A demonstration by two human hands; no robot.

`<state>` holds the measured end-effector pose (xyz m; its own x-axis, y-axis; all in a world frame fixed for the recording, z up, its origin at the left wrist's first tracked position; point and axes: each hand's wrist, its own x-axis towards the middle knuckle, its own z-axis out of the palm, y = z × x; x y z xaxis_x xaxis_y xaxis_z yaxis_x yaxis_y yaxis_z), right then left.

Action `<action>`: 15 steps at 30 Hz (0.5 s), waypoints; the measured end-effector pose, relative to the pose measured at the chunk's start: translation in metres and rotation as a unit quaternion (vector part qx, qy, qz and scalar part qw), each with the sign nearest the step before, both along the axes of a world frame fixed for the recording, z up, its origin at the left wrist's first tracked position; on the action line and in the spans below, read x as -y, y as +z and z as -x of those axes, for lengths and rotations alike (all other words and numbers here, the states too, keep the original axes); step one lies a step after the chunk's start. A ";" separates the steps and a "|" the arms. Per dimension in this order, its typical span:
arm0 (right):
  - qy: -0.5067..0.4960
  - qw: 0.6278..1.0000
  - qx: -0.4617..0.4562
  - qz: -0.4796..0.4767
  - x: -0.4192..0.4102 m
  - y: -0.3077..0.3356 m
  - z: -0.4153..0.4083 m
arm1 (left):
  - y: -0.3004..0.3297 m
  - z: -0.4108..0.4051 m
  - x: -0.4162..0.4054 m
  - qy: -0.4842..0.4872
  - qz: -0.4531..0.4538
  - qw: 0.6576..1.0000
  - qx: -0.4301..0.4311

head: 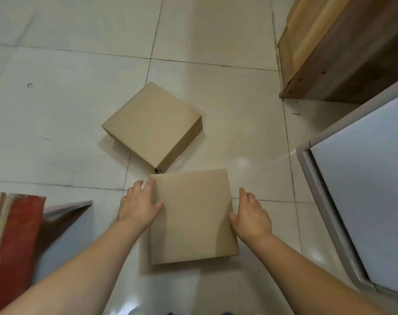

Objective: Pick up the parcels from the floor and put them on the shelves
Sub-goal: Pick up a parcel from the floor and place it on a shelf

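Two plain brown cardboard parcels are in the head view over a pale tiled floor. The near parcel (pixel 192 217) is square-on to me. My left hand (pixel 140 204) presses against its left side, thumb on the top face. My right hand (pixel 250 214) presses against its right side, fingers pointing forward. Whether this parcel rests on the floor or is just lifted I cannot tell. The far parcel (pixel 152 126) lies flat on the floor, turned diagonally, its near corner almost touching the near parcel's far left corner.
A wooden cabinet (pixel 343 55) stands at the upper right. A white and grey appliance or cabinet (pixel 364 189) fills the right edge. A red board (pixel 13 246) and a grey panel (pixel 64 226) are at the lower left.
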<state>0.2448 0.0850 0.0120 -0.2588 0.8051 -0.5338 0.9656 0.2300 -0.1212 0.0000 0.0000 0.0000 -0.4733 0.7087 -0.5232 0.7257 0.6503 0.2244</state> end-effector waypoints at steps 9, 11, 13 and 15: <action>0.007 0.999 -0.024 0.028 -0.002 -0.025 0.005 | -0.026 0.017 -0.016 0.030 -0.073 0.993 0.091; 0.017 0.999 -0.027 0.041 -0.006 -0.024 0.005 | -0.027 0.016 -0.017 0.054 -0.077 0.991 0.100; 0.015 0.998 -0.034 0.052 -0.010 -0.022 0.004 | -0.028 0.015 -0.016 0.102 -0.082 0.985 0.115; -0.014 0.995 -0.059 0.079 -0.015 -0.019 0.005 | -0.027 0.014 -0.014 0.155 -0.062 0.976 0.140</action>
<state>0.2397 0.0998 -0.0074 -0.3065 0.7213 -0.6212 0.9481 0.1730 -0.2669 -0.0142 0.0138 -0.0271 -0.5259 0.6202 -0.5821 0.3972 0.7842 0.4766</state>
